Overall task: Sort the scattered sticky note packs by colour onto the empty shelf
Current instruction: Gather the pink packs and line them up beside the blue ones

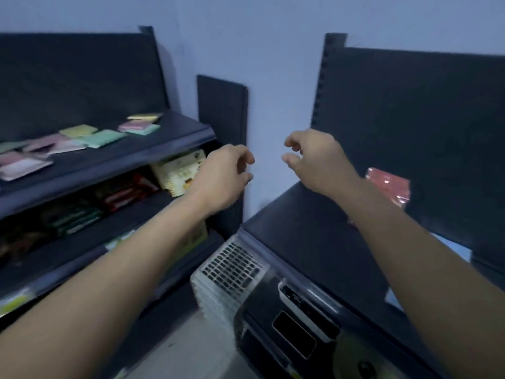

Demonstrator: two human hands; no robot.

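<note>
My left hand (224,176) and right hand (317,157) hung loosely curled, holding nothing, in the open gap between two shelf edges. At nine o'clock, pastel sticky note packs (90,135) lay scattered on the left shelf (131,160). At three, one glossy red pack (388,187) sat on the right shelf (300,231).

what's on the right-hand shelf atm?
One red pack lies towards the back of the right shelf. The right forearm crosses the shelf and covers the pack's near corner. A reddish sliver shows beside the arm, too blurred to identify.
</note>
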